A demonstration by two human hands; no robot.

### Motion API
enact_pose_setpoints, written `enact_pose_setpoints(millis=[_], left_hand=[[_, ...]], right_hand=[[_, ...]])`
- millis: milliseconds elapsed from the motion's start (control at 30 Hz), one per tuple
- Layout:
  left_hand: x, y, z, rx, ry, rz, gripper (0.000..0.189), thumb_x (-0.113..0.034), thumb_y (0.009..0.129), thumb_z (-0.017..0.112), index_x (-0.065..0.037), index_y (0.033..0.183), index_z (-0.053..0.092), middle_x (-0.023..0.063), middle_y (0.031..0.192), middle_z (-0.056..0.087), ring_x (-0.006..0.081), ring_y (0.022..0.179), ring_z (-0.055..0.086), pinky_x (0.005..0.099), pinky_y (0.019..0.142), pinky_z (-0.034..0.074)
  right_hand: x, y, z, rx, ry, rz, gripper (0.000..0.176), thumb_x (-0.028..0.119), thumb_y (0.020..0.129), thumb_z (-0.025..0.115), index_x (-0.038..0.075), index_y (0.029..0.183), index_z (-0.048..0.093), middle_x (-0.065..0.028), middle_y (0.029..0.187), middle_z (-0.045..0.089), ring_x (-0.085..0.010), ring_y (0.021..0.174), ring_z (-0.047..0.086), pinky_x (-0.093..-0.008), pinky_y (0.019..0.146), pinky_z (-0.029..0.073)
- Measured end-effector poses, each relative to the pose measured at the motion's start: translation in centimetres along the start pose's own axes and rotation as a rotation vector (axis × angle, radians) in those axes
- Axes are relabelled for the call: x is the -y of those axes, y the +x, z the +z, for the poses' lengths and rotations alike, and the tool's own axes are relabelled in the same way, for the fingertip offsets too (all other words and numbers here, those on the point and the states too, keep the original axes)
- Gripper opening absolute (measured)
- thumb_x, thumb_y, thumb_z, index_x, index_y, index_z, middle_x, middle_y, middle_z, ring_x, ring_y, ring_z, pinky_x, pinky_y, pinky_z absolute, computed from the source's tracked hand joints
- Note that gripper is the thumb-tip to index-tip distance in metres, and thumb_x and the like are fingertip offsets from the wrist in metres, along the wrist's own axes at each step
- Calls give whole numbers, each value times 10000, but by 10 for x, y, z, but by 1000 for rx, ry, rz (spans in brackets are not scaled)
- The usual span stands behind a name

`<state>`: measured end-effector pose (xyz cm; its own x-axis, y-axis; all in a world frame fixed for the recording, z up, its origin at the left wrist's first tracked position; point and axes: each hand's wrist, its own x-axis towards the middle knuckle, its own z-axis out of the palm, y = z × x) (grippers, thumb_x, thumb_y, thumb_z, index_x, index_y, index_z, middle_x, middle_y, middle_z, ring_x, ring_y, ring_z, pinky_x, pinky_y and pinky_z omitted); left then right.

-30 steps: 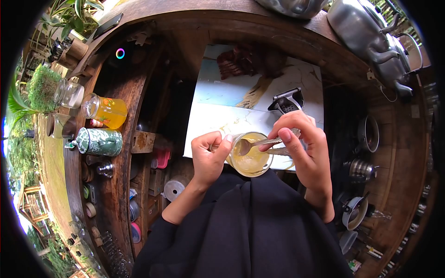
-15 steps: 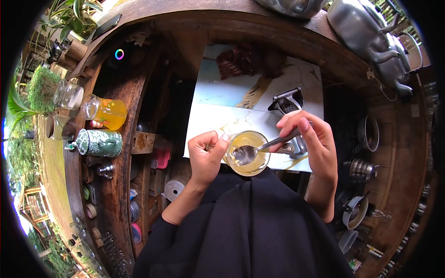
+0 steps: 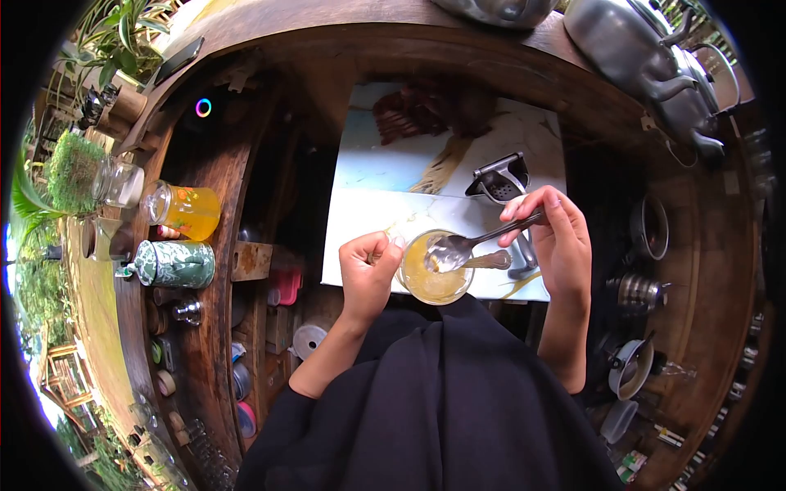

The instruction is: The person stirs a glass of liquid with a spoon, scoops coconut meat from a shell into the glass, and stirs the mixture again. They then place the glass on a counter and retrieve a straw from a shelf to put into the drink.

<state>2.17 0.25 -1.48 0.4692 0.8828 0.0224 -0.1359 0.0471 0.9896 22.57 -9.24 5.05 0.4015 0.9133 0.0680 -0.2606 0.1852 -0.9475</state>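
My left hand (image 3: 368, 270) is closed around the handle side of a glass mug (image 3: 438, 296), which holds a pale yellow drink. In my right hand (image 3: 565, 245), thumb and fingers pinch the handle of a metal spoon (image 3: 483, 237). The spoon's bowl is over the mug's mouth, tilted, with a wet shine on it. A second, patterned handle (image 3: 491, 260) sticks out over the mug's right rim; its other end is hidden. Just beyond my right hand, a metal citrus press (image 3: 501, 177) lies on the marble-patterned table (image 3: 368, 196).
A dark red cloth (image 3: 409, 114) lies at the table's far side. On the left wooden shelf stand a pitcher of orange drink (image 3: 195, 211) and a green speckled enamel pot (image 3: 176, 263). Metal kettles (image 3: 622, 49) sit on the ledge at upper right, with pots (image 3: 630, 368) below.
My right hand has lifted the spoon slightly, so its bowl now sits higher over the mug. The left hand keeps its hold on the mug. The whole view has shifted slightly.
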Motion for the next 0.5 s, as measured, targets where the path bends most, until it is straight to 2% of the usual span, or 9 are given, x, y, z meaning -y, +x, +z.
enact_pose_setpoints(millis=[33, 167, 233, 267, 333, 433, 500], left_hand=[[6, 1, 1, 1, -41, 0, 377, -48, 808, 559, -67, 531, 303, -70, 519, 303, 11, 519, 233, 218, 460, 181], [19, 4, 5, -1, -80, -2, 393, -65, 815, 571, -73, 528, 302, -78, 512, 287, 8, 504, 224, 216, 448, 172], [20, 4, 6, 4, -81, -1, 390, -62, 814, 569, -73, 528, 304, -78, 513, 288, 9, 505, 224, 216, 449, 173], [20, 5, 7, 8, -81, 1, 387, -60, 814, 566, -72, 528, 306, -78, 514, 289, 9, 506, 225, 215, 450, 174], [20, 6, 9, 8, -76, 7, 384, -57, 813, 565, -71, 528, 307, -78, 514, 290, 10, 507, 227, 215, 450, 176], [19, 8, 12, 3, -65, 8, 380, -53, 811, 562, -70, 528, 310, -78, 514, 291, 11, 509, 230, 214, 451, 179], [20, 8, 15, -5, -58, 2, 380, -51, 811, 562, -70, 527, 310, -77, 514, 292, 11, 510, 232, 214, 452, 181]], right_hand=[[0, -1, -6, -5, -1, -3, 353, 226, 970, 345, -28, 821, 539, -123, 800, 579, -218, 648, 630, -289, 669, 483], [-4, -3, -40, -286, 24, -110, 336, 218, 968, 345, -11, 821, 543, -99, 777, 569, -191, 664, 616, -297, 719, 447], [-15, -1, -60, -416, -74, -165, 341, 235, 967, 354, -2, 818, 549, -91, 759, 591, -166, 674, 618, -283, 710, 439], [-22, 0, -67, -417, -73, -165, 341, 235, 967, 354, -2, 818, 549, -91, 759, 591, -166, 674, 618, -283, 710, 439], [-38, 3, -82, -573, -305, -138, 341, 249, 966, 361, 13, 812, 555, -86, 718, 617, -145, 691, 621, -265, 687, 429], [-66, 8, -99, -620, -460, -123, 330, 257, 965, 362, 16, 853, 559, -90, 710, 642, -101, 660, 563, -242, 704, 397], [-78, 12, -98, -648, -573, -181, 318, 227, 961, 375, 4, 834, 565, -75, 714, 642, -101, 639, 547, -255, 663, 391]])
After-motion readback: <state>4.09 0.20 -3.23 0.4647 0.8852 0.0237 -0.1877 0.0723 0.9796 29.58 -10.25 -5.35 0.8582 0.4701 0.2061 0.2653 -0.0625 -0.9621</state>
